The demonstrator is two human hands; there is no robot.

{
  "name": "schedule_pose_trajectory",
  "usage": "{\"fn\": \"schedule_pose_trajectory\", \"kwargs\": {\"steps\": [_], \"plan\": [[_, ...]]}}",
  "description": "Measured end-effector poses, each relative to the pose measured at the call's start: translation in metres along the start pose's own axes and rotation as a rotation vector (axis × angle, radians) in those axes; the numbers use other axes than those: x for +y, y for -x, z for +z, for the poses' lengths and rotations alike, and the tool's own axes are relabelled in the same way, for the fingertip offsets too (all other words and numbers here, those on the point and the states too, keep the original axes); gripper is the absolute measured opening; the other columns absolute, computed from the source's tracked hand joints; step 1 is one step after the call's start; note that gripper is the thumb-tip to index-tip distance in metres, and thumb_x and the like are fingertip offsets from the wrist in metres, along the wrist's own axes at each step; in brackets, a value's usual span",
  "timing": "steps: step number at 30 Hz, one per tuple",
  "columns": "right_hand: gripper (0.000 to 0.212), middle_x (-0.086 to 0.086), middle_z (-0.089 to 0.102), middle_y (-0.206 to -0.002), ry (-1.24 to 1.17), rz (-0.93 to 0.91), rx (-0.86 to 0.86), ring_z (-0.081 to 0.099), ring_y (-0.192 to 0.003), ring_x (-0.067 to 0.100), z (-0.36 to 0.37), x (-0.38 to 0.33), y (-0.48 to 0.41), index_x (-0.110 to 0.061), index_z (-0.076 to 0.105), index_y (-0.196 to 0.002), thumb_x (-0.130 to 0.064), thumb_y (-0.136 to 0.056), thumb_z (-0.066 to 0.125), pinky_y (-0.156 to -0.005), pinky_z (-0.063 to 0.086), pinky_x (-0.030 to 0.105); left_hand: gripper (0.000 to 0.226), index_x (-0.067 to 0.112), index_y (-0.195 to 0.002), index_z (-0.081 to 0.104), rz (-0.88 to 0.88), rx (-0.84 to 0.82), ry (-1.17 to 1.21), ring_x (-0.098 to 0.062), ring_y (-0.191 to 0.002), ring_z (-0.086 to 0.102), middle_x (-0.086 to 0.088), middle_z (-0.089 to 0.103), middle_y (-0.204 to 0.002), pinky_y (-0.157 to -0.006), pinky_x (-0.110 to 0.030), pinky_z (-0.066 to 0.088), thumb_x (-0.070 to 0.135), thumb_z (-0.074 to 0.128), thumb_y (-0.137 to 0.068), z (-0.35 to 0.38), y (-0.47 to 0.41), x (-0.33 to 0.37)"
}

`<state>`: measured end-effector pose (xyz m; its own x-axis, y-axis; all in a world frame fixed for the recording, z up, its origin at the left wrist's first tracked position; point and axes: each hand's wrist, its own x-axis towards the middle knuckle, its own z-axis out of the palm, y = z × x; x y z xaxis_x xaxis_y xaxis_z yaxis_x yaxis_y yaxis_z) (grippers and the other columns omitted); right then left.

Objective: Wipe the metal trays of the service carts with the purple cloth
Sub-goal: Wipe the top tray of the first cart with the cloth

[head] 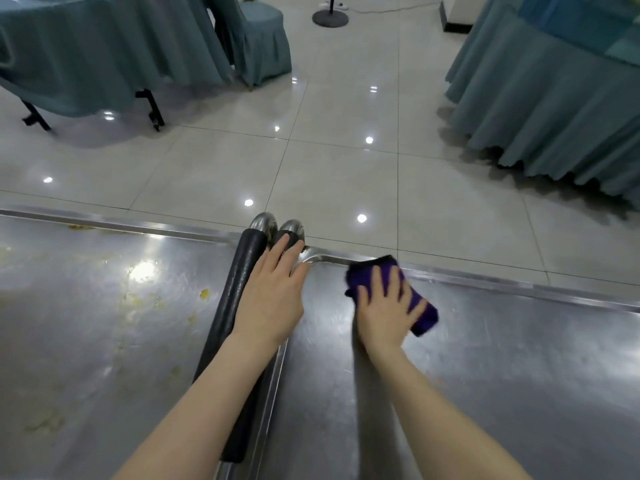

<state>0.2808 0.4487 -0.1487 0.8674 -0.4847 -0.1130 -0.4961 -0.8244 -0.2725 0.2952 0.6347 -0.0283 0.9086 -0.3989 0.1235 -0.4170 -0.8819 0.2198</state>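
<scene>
Two service carts stand side by side below me. The right metal tray (485, 358) looks mostly clean. The left metal tray (86, 323) carries yellowish food stains. My right hand (384, 313) presses the purple cloth (420, 315) flat on the right tray, near its far left corner, fingers spread. My left hand (273, 296) rests with straight fingers on the black padded handle of the right cart, between the trays. The left cart's black handle (232, 323) lies beside it.
Beyond the carts lies a glossy tiled floor (329, 168). Tables draped in teal cloth stand at the far left (86, 53) and far right (554, 98). A covered chair (263, 39) and a round black stand base (329, 18) are at the back.
</scene>
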Motion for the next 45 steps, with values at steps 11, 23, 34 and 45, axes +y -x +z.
{"fn": "schedule_pose_trajectory", "kwargs": {"steps": [11, 23, 34, 45], "plan": [[0.054, -0.009, 0.017, -0.161, -0.014, -0.055, 0.029, 0.015, -0.145, 0.017, -0.012, 0.049, -0.011, -0.043, 0.024, -0.149, -0.052, -0.097, 0.035, -0.116, 0.001, 0.053, 0.028, 0.002, -0.106, 0.068, 0.015, 0.045, 0.049, -0.035, -0.137, 0.039, -0.016, 0.055, -0.136, -0.109, -0.051, 0.037, -0.003, 0.061, -0.08, -0.002, -0.001, 0.0], [0.051, -0.002, 0.021, -0.16, 0.053, -0.351, -0.081, 0.015, -0.146, 0.028, 0.018, -0.066, 0.001, -0.034, 0.032, -0.148, -0.047, -0.099, 0.031, -0.113, -0.005, 0.061, 0.032, 0.006, -0.106, 0.069, 0.048, 0.028, 0.029, -0.037, -0.137, 0.037, -0.012, 0.062, -0.126, -0.107, -0.054, 0.038, -0.003, 0.062, -0.075, 0.002, -0.007, -0.002], [0.052, -0.004, 0.021, -0.16, 0.039, 0.148, 0.048, 0.022, -0.144, 0.023, -0.048, 0.156, -0.032, -0.038, 0.027, -0.149, -0.05, -0.099, 0.033, -0.115, 0.008, 0.059, 0.037, 0.0, -0.115, 0.064, -0.127, -0.011, -0.028, -0.041, -0.136, 0.037, -0.016, 0.06, -0.127, -0.112, -0.053, 0.028, 0.003, 0.063, -0.078, 0.005, -0.01, 0.032], [0.049, -0.001, 0.036, -0.154, 0.098, -0.21, 0.113, 0.036, -0.139, 0.027, -0.009, 0.067, -0.027, -0.033, 0.045, -0.142, -0.046, -0.095, 0.042, -0.112, 0.01, 0.059, 0.055, 0.006, -0.147, 0.032, -0.072, -0.265, 0.214, -0.025, -0.146, 0.017, -0.01, 0.023, -0.157, -0.118, -0.032, 0.014, 0.02, 0.048, -0.095, 0.117, -0.024, 0.099]]}}
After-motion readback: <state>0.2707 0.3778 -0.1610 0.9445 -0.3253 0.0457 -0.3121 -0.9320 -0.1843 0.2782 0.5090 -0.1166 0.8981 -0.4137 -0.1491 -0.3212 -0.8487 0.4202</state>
